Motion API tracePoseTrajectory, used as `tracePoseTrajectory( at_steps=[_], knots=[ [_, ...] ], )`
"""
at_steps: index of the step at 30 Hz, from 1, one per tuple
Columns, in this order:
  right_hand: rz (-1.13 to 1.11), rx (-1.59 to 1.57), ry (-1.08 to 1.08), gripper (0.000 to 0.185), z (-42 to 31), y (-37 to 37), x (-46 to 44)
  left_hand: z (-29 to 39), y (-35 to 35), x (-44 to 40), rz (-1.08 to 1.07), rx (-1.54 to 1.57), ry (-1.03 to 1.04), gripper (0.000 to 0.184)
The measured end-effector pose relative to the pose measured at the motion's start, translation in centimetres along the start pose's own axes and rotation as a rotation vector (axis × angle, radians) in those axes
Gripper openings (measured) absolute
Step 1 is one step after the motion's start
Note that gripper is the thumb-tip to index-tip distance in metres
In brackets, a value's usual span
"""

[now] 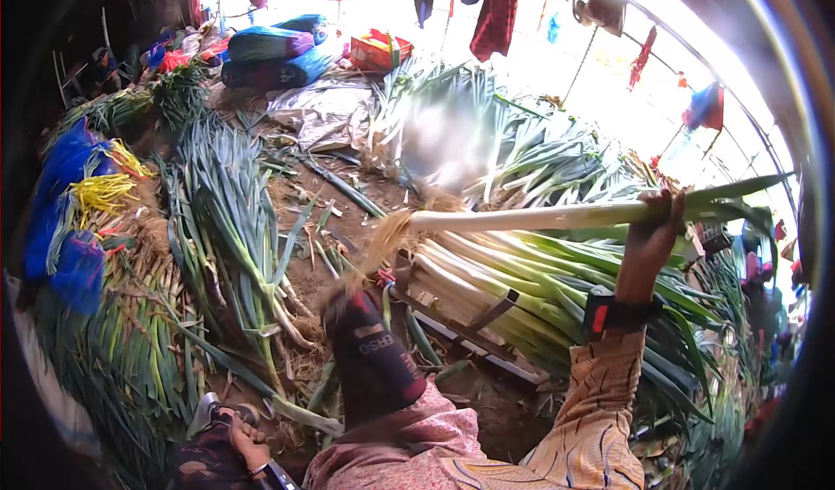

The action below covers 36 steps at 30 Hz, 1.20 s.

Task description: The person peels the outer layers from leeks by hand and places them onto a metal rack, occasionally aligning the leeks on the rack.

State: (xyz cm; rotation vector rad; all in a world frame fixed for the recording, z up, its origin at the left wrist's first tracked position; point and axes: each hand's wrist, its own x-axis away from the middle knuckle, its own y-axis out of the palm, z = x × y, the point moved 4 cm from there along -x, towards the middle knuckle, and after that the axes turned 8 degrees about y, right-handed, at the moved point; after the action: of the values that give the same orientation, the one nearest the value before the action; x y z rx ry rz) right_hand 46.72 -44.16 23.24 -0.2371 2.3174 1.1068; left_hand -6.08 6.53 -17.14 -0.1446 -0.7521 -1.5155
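Note:
My right hand is raised at the right, fingers wrapped round the green upper part of a leek. The leek lies nearly level, its white shank pointing left and its hairy roots hanging down. Below it rests a pile of trimmed-looking leeks with white ends to the left, on a metal frame. At the lower left, my left hand is closed beside dark cloth and a shoe; what its fingers hold, if anything, I cannot make out.
Loose leeks lie on the soil to the left, with a larger heap beyond. Blue net sacks and a red crate stand at the back. Yellow ties hang over blue netting. Clothes hang along the fence.

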Motion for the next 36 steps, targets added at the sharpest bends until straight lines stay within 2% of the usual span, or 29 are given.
tracePoseTrajectory(
  at_steps=[2,5,6,8,9,11,13,14,15,18,20,22,23,24,25,26,27,28,29,30,31,32,33,34,36],
  knots=[
    [0.175,0.032,-0.04,0.02,-1.3,-3.5,0.6,-0.5,1.5,0.7,0.051,-0.027,-0.088,0.018],
    [0.392,0.047,-0.104,0.019,-1.2,-8.4,1.2,-0.9,3.3,1.7,0.075,0.048,-0.085,0.016],
    [0.456,0.047,-0.124,0.018,-0.5,-10.2,1.3,-1.2,3.8,1.6,0.006,0.039,-0.089,0.013],
    [0.6,0.242,-0.05,0.018,3.1,-15.5,1.7,-1.8,3.6,1.0,-0.129,0.015,-0.096,0.009],
    [0.604,0.274,0.046,0.02,5.3,-16.8,2.3,-2.9,2.3,-1.0,-0.264,0.005,-0.096,0.01],
    [0.515,0.426,0.249,0.023,10.7,-24.1,4.4,-3.1,3.1,-0.4,-0.174,-0.049,-0.083,0.011],
    [0.648,0.286,0.394,0.024,12.8,-24.7,6.6,-2.7,4.7,1.2,-0.144,-0.103,-0.069,0.013],
    [0.863,0.019,0.428,0.024,13.5,-24.2,7.9,-2.3,5.5,2.1,-0.155,-0.128,-0.061,0.014],
    [0.585,0.019,0.435,0.023,12.8,-23.2,7.9,-2.3,6.0,2.5,-0.124,-0.14,-0.079,0.016],
    [0.592,0.165,0.353,0.026,9.7,-23.3,6.7,-2.2,8.1,2.9,-0.138,-0.147,-0.067,0.016],
    [0.504,0.29,0.292,0.032,5.4,-21.5,5.0,-1.9,11.2,4.3,-0.285,-0.161,-0.056,0.017],
    [0.442,0.458,0.186,0.033,-0.4,-17.6,3.9,-2.3,14.0,5.5,-0.368,-0.232,-0.065,0.016],
    [0.48,0.54,0.093,0.031,-3.8,-17.4,3.3,-3.0,15.2,5.7,-0.43,-0.226,-0.096,0.015],
    [0.364,0.638,0.091,0.032,-7.5,-15.3,2.8,-4.0,16.0,5.4,-0.508,-0.206,-0.151,0.012],
    [0.384,0.733,0.021,0.034,-11.7,-14.1,2.5,-4.7,17.4,5.9,-0.522,-0.265,-0.115,0.012],
    [0.454,0.772,-0.095,0.032,-16.8,-15.7,1.8,-5.7,18.6,6.2,-0.531,-0.316,-0.075,0.013],
    [0.381,0.833,-0.063,0.035,-21.3,-14.1,1.5,-6.7,19.3,5.0,-0.81,-0.577,0.448,0.014],
    [0.405,0.886,-0.27,0.035,-25.0,-10.8,1.9,-7.8,19.4,4.4,-0.863,-0.763,1.061,0.015],
    [0.378,0.847,-0.223,0.034,-29.4,-10.3,1.9,-9.0,19.8,3.9,-0.873,-0.723,0.694,0.015],
    [0.348,0.808,-0.165,0.033,-34.2,-10.6,1.6,-9.5,20.1,4.5,-0.897,-0.681,0.521,0.015],
    [0.355,1.01,-0.358,0.031,-38.1,-9.7,2.1,-9.9,20.5,5.2,-0.902,-0.643,0.351,0.015],
    [0.362,1.033,-0.401,0.031,-41.1,-8.7,2.2,-9.4,21.5,6.8,-0.942,-0.621,0.374,0.015],
    [0.371,1.055,-0.444,0.031,-44.1,-7.8,2.3,-9.3,21.4,7.4,-0.939,-0.587,0.314,0.015],
    [0.394,0.906,-0.328,0.032,-46.1,-7.6,2.0,-9.2,21.4,8.0,-0.933,-0.554,0.254,0.016],
    [0.381,0.803,-0.317,0.033,-46.6,-8.5,1.2,-10.0,20.8,7.4,-0.841,-0.448,-0.002,0.016]
  ],
)
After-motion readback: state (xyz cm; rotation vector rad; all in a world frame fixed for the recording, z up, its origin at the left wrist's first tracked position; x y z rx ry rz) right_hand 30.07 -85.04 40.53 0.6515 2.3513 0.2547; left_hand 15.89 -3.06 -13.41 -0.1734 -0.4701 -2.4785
